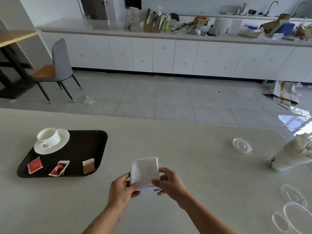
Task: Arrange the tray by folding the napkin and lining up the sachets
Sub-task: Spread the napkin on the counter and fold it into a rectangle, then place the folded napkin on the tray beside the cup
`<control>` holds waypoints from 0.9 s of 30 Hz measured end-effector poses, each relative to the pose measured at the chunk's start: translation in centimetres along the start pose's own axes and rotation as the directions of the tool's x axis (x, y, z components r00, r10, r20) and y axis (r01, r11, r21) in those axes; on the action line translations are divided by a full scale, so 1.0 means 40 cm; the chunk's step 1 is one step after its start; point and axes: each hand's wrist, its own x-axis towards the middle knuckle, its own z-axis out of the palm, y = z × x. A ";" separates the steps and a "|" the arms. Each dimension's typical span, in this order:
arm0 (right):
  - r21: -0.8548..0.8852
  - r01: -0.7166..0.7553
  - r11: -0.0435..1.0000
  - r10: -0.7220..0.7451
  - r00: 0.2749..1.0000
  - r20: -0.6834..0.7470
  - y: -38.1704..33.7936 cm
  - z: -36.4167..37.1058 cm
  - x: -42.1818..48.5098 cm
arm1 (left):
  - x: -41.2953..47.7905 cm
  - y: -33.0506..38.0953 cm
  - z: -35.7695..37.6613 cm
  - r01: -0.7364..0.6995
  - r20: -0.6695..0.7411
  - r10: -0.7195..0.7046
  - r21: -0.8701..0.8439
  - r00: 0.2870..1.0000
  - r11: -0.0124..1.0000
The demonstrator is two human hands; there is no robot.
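A white napkin (pixel 144 169), folded into a square, is held just above the table in front of me. My left hand (pixel 121 190) pinches its near left corner and my right hand (pixel 170 182) grips its near right edge. To the left lies a black tray (pixel 87 146). Along the tray's near side lie a red sachet (pixel 35 165), a torn red sachet (pixel 59 168) tilted on its side, and a brown sachet (pixel 89 166), unevenly spaced. A white cup (pixel 49 136) on a saucer (pixel 65 141) sits at the tray's far left.
At the table's right edge stands a stack of paper cups (pixel 287 157) stuffed with tissue. A clear plastic lid (pixel 242 145) lies beside it, and more clear lids (pixel 293 215) lie near right. Beyond the table are a grey chair (pixel 59 65) and a cluttered counter.
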 end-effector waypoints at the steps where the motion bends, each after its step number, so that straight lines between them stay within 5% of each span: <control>1: -0.009 0.002 1.000 -0.002 0.999 0.040 -0.006 0.015 0.002 | 0.001 -0.001 -0.016 -0.004 -0.023 0.004 0.005 1.000 1.000; 11: -0.108 0.017 0.994 -0.020 0.999 -0.032 -0.083 0.210 0.061 | 0.037 0.016 -0.212 -0.104 -0.164 0.147 0.246 0.975 0.964; 17: -0.167 -0.004 0.986 -0.019 0.991 -0.135 -0.148 0.387 0.113 | 0.125 0.045 -0.396 -0.222 -0.066 0.272 0.413 0.960 0.883; 27: -0.284 -0.072 0.956 -0.015 0.956 -0.292 -0.266 0.677 0.213 | 0.308 0.111 -0.676 -0.282 0.075 0.290 0.556 0.954 0.782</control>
